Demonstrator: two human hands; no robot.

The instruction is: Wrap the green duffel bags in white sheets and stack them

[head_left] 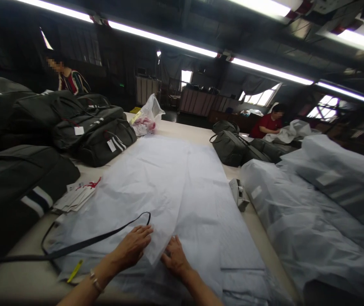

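A stack of large translucent white plastic bags (156, 170) lies flat along the table in front of me. My left hand (134, 245) is at the near end of the top bag, fingers bent and together on the left edge of a pointed flap. On that flap's other edge is my right hand (177, 258), its fingers curled against the plastic with the thumb close in. The flap's corner points toward me between the hands. A dark strap (95, 240) crosses the bags and ends in a loop just above my left fingers.
Dark green duffel bags (95, 123) with white stripes are piled at left. White tags (75, 197) with red strings and a yellow cutter (75, 272) lie nearby. Plastic-wrapped bags (296, 212) fill the right. A person in red (266, 125) and one in stripes (73, 80) are beyond.
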